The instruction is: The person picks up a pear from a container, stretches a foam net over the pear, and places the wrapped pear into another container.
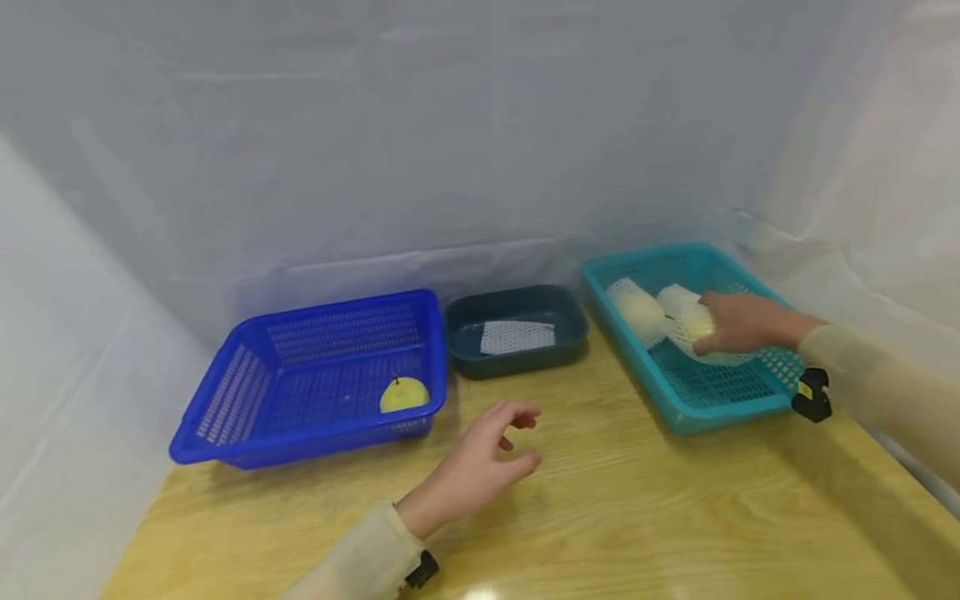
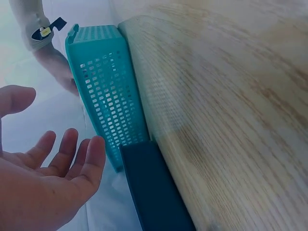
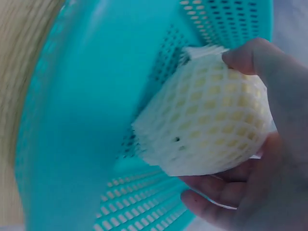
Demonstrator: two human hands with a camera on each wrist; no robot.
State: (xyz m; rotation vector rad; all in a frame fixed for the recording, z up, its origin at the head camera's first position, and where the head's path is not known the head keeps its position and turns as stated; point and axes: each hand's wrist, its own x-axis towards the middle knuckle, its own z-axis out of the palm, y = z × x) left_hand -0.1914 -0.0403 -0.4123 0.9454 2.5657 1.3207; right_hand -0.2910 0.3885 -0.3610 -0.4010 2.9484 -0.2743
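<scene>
My right hand [image 1: 750, 322] reaches into the teal basket [image 1: 678, 417] and grips a pale yellow pear [image 3: 211, 113] wrapped in a white foam net. Thumb and fingers lie on opposite sides of it in the right wrist view. Beside it in the basket is another netted pear [image 1: 637, 311], and more white netting shows below my hand. My left hand [image 1: 474, 464] hovers over the wooden table, fingers loosely bent and nothing in them. A bare yellow pear [image 1: 405, 395] with a dark stem sits in the near right corner of the blue basket [image 1: 315, 442].
Between the two baskets stands a small dark green tray [image 1: 517, 365] holding a flat white foam net [image 1: 517, 337]. The wooden table [image 1: 600, 500] extends in front of them. White sheeting [image 1: 450, 150] hangs behind and at both sides.
</scene>
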